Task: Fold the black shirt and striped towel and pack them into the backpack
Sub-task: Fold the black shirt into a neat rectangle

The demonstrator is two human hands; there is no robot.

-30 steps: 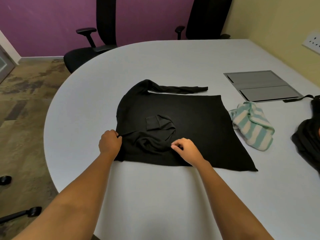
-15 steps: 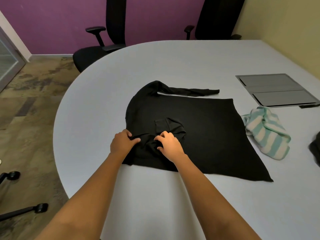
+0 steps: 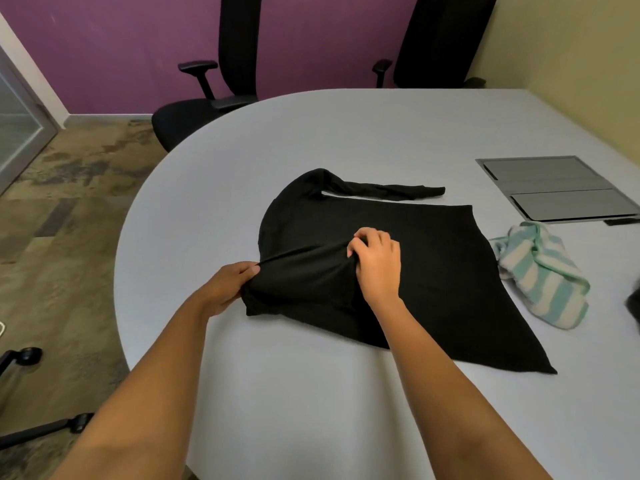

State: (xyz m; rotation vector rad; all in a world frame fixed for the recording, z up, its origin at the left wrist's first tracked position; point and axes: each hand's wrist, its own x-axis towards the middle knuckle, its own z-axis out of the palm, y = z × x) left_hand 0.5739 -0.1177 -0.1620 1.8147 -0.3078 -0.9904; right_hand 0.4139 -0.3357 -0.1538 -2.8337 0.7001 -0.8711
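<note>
Now the black shirt [image 3: 415,268] lies spread on the grey table [image 3: 346,140], with one long sleeve [image 3: 384,191] stretched out along its far edge. The left hand [image 3: 227,289] pinches the near left edge of the shirt between thumb and fingers and holds it a little above the table. The right hand [image 3: 375,263] is closed on a bunch of the same cloth near the middle of the shirt, so the fabric is pulled tight between both hands. The striped towel [image 3: 543,278] lies crumpled on the table just beside the right edge of the shirt. Only a small dark piece at the right border of the view may be the backpack; this cannot be told.
</note>
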